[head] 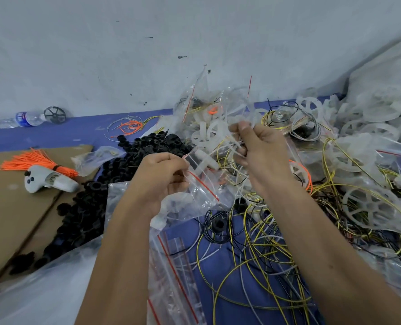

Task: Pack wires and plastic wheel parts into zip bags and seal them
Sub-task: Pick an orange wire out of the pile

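Sprawling across the blue work surface, loose wires are seen; a zip bag is pinched at its red-striped mouth by the left hand, while pale wires, just right of the opening, are gripped by the nearer right hand.

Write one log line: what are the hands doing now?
left hand: holds zip bag open | right hand: grips white wires | bag: unsealed
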